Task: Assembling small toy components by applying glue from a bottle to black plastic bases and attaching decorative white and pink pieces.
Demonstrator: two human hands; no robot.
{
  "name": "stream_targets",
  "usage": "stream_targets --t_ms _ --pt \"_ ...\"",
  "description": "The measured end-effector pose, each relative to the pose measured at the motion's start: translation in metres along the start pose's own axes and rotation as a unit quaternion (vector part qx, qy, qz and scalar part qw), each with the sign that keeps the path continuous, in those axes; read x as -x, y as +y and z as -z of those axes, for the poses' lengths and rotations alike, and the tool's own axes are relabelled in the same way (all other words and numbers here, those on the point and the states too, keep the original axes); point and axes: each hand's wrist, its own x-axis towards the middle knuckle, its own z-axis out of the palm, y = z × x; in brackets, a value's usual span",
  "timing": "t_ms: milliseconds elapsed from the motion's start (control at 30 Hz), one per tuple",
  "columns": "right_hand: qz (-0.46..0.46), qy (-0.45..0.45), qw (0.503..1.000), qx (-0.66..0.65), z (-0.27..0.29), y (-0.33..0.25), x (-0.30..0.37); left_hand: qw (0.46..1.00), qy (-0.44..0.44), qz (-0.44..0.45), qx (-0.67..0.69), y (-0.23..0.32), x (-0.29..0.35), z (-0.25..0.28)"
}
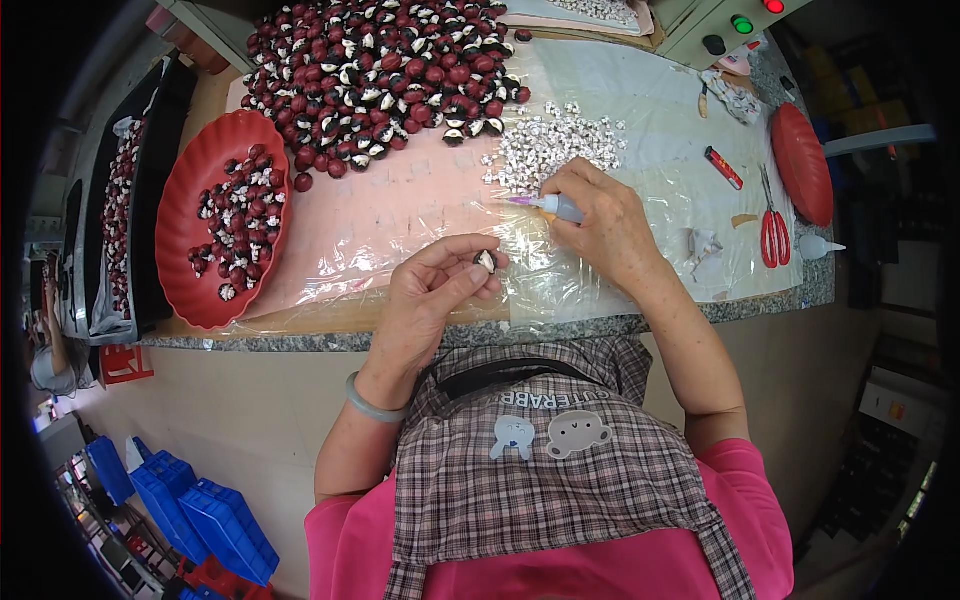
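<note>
My left hand (440,283) pinches a small round dark piece with a white patch (485,261) between thumb and fingers, just above the plastic-covered table. In my right hand (605,220) is a small squeeze bottle (563,208) with a purple tip, held on its side and pointing left. That tip lies at the near edge of a spread of small white pieces (560,145). Beyond my left hand is a large heap of dark red and black round pieces (380,85), many showing white parts.
At the left a red scalloped tray (178,240) holds red pieces with white bits. Red-handled scissors (774,235), a red-and-black cutter (724,168), another small bottle (818,246) and a red dish (800,165) lie at the right. A control box with buttons (740,45) stands behind.
</note>
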Motion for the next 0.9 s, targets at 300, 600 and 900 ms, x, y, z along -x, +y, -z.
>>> stream_targets --t_ms 300,600,900 --pt "-0.053 0.007 0.994 -0.091 0.0024 0.0042 0.0001 1.000 0.024 -0.010 -0.005 -0.0004 -0.0016 -0.0033" --pt "-0.087 0.017 0.992 -0.095 0.0009 0.0035 0.0025 1.000 0.021 -0.012 -0.005 -0.0014 -0.0013 -0.0018" --pt "-0.045 -0.019 0.998 -0.036 0.0008 0.0077 -0.0020 1.000 0.022 -0.018 -0.001 -0.0006 0.0003 -0.0028"
